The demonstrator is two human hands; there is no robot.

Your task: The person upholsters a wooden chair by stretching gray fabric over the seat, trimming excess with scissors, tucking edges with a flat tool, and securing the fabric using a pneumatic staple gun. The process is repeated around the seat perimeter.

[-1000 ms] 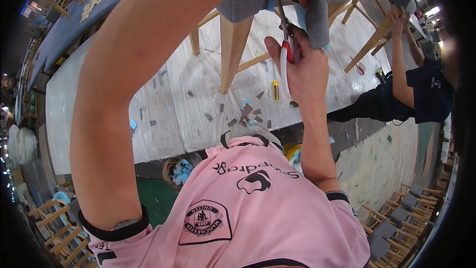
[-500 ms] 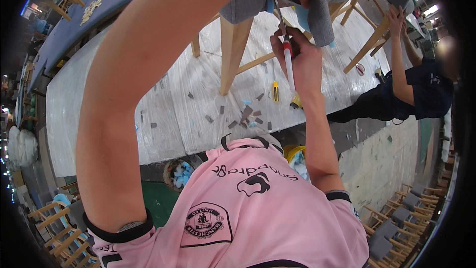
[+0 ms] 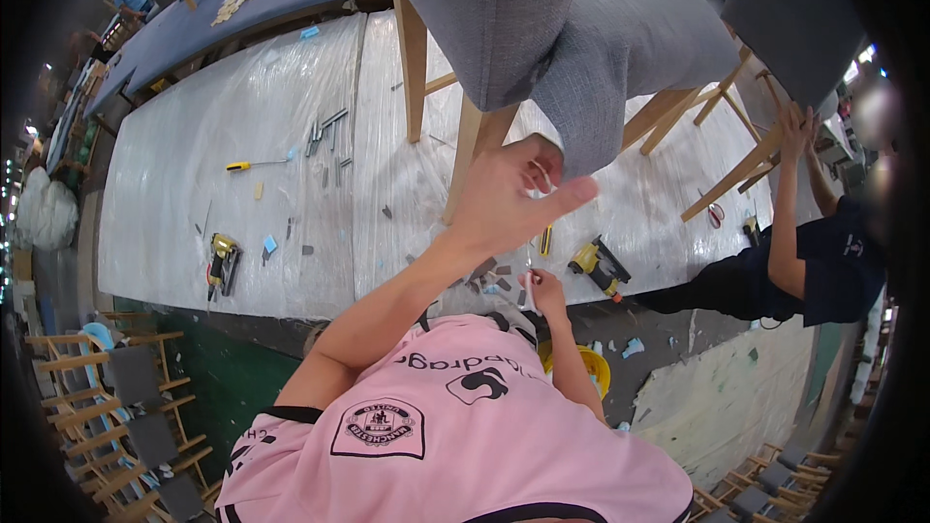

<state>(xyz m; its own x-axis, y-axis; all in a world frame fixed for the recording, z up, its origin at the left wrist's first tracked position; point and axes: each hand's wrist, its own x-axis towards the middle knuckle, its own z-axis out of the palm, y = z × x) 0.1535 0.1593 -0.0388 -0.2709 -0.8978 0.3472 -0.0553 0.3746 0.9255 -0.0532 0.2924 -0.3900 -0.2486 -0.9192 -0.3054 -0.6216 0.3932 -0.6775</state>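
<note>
On the plastic-covered table (image 3: 155, 203), at left, a yellow-and-black nail gun (image 3: 223, 257) lies beside small scraps. Further right, the left hand (image 3: 509, 196) hangs in front of the upholstered grey chair (image 3: 484, 24), thumb apart from half-curled fingers, no grip visible; can't tell if fingertips brush the cloth. It has come down from the chair, which now fills more of the view. Scissors (image 3: 526, 298) are now low near the shirt, well below the chair, pinched in the right hand (image 3: 548, 291); half a second ago the blades were up at the cloth. So cutting looks paused. Loose cloth flap (image 3: 586, 111) hangs off the chair. Right: second nail gun (image 3: 599, 267), then a co-worker (image 3: 833, 257), hands raised to another chair.
</note>
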